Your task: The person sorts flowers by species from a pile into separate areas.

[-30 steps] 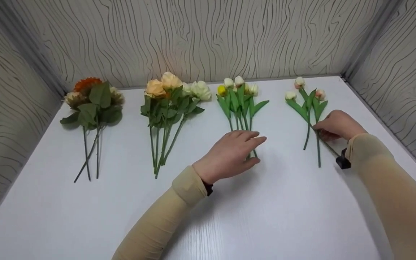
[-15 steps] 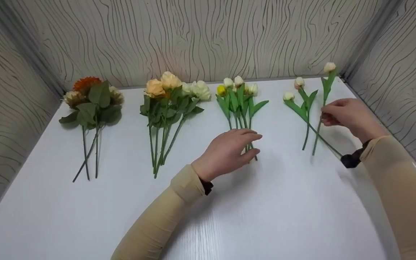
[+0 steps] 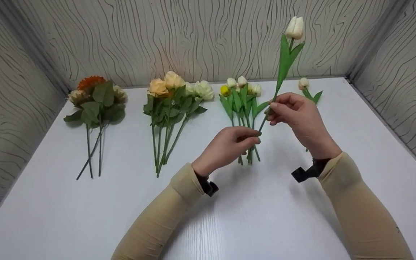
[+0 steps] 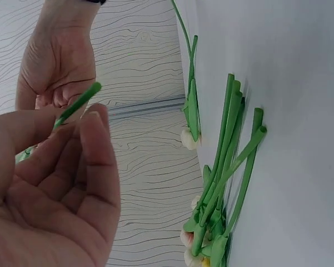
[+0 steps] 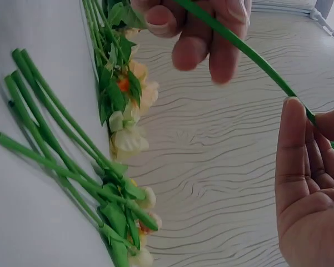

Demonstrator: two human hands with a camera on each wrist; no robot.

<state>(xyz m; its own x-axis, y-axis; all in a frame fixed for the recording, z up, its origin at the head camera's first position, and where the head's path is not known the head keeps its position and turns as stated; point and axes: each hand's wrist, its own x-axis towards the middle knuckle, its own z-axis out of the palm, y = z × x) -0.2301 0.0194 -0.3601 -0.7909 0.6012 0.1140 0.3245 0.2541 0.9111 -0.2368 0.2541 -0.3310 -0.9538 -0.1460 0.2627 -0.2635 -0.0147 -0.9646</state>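
A white tulip [image 3: 294, 28] with two long green leaves is raised above the table, leaning right. My right hand [image 3: 300, 117] pinches its stem between thumb and fingers, below the leaves. My left hand [image 3: 229, 144] holds the stem's lower end between thumb and curled fingers; in the left wrist view the cut stem end [image 4: 89, 95] sticks out past the thumb. Below and behind my left hand lies a bunch of white and yellow tulips [image 3: 244, 99], stems toward me. Another tulip [image 3: 303, 83] lies farther right, its stem partly hidden by my right hand.
On the white table [image 3: 67, 213] toward the left lie a bunch of peach and cream roses [image 3: 173, 99] and a bunch with an orange flower [image 3: 91, 82] and dark green leaves. Patterned wall panels [image 3: 179, 36] stand behind and at both sides.
My right hand has lifted the white tulip from the right side of the table and brought it left and nearer. My left thumb and fingers have come together on its stem end.
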